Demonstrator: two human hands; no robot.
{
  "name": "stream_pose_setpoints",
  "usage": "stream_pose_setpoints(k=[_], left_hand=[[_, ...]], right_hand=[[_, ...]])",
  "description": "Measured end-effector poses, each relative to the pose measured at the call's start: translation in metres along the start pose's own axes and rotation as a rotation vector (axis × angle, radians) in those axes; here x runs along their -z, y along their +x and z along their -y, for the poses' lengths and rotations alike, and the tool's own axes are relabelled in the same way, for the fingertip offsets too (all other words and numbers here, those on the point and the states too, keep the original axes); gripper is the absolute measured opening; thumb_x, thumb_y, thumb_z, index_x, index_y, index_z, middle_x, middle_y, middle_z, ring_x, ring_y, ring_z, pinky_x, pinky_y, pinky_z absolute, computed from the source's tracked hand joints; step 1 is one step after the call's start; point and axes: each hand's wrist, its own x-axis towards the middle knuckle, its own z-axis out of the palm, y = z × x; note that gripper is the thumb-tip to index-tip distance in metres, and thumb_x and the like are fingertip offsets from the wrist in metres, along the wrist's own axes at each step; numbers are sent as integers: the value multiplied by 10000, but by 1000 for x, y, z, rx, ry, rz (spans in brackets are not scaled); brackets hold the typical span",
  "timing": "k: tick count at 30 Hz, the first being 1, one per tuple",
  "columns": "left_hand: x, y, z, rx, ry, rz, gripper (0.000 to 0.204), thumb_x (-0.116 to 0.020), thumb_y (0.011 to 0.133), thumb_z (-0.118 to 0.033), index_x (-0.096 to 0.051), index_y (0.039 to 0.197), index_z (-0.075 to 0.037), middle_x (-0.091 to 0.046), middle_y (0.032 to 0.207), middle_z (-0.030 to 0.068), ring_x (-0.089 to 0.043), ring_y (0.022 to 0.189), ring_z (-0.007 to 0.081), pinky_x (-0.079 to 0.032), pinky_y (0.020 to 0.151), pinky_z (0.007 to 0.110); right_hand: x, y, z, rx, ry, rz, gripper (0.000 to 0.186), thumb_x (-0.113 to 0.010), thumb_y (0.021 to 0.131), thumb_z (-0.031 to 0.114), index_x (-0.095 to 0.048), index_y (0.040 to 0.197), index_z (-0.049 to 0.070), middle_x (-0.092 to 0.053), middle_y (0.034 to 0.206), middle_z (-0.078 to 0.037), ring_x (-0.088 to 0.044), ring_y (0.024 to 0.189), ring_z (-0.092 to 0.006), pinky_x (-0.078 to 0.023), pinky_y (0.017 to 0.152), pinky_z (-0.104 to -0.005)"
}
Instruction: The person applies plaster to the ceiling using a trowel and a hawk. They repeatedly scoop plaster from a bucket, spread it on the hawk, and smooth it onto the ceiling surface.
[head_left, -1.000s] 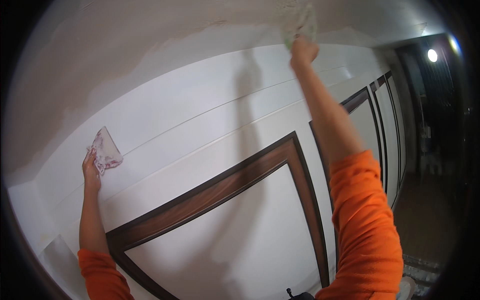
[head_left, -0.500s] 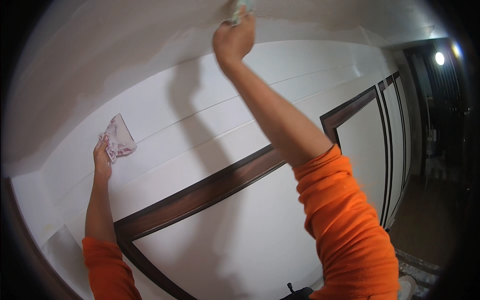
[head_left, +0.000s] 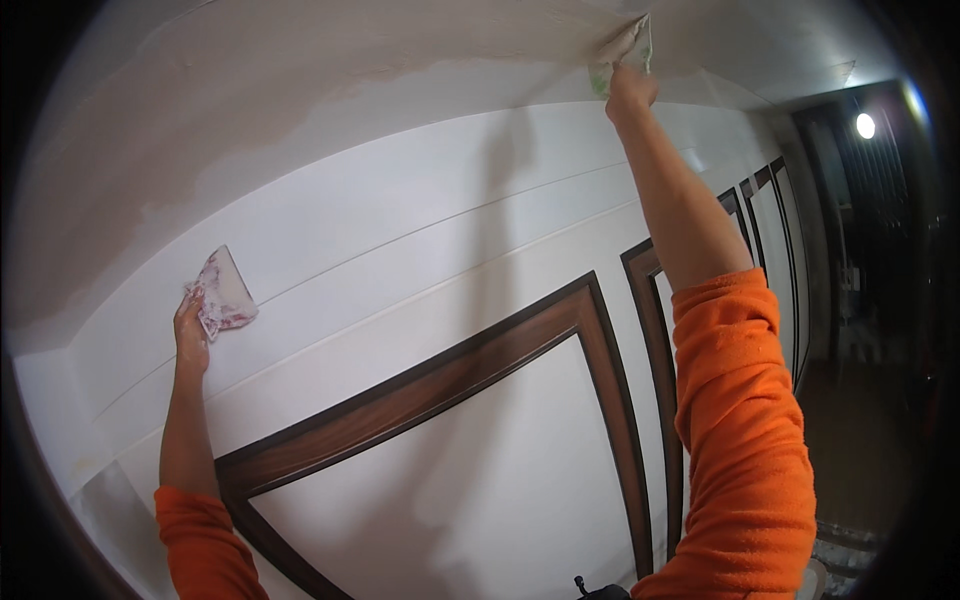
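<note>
My right hand is raised high at the upper right, wrapped round a putty knife with a pale, green-tinged blade. Its blade lies at the ceiling, which carries damp-looking beige patches of filler. Lower, at the left, my left hand grips a second putty knife, broad-bladed and smeared with white paste over a reddish part. This one is held up in front of the white upper wall; whether it touches the wall I cannot tell. Fingers of the left hand look whitened with paste.
Dark brown wooden frame moulding surrounds white panels on the wall below. A bright lamp shines at the far right beside a dark doorway area. A small black object pokes in at the bottom edge.
My right hand has swept rightward along the ceiling with its putty knife, whose blade now shows fully. The left hand, still gripping its knife, sits slightly lower and further left in view.
</note>
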Motion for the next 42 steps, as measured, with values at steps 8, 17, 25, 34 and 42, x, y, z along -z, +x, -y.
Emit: stream_pose_setpoints(k=[8,17,25,34,42], left_hand=[[32,-15,-28,-15,186,-70,443,-507,984,-151,-482,1365,73,-585,1303,131,-560,1194,214,-420,1037,318],[15,-15,-23,39,131,-39,475,-501,984,-142,-446,1401,78,-559,1351,130,-534,1237,219,-390,1064,321],[9,-6,-6,-11,92,-55,442,-487,986,-122,-470,1379,78,-575,1330,122,-540,1227,220,-392,1062,320],[30,-29,-41,20,137,-78,443,-498,981,-132,-479,1368,81,-590,1300,130,-550,1212,221,-404,1052,318],[17,-21,-20,-18,159,-111,437,-539,973,-149,-510,1349,71,-593,1284,123,-556,1179,205,-416,1024,300]], right_hand=[[-84,-266,213,-103,-33,157,289,-601,818,103,-609,1061,-53,-650,928,-249,-636,914,-426,-492,808,-479],[-2,-254,153,-7,-94,112,234,-559,831,63,-661,1020,-30,-688,882,-230,-664,845,-406,-499,774,-465],[-73,-206,199,-23,-250,-38,389,-606,834,82,-602,1208,-26,-689,962,-250,-661,897,-426,-522,791,-466],[-11,-222,108,-144,215,119,376,-594,811,26,-599,1176,-63,-672,996,-158,-617,828,-209,-503,728,-356],[-19,-166,126,-277,258,78,230,-588,812,35,-639,1005,-81,-686,897,-159,-650,864,-254,-493,736,-371]])
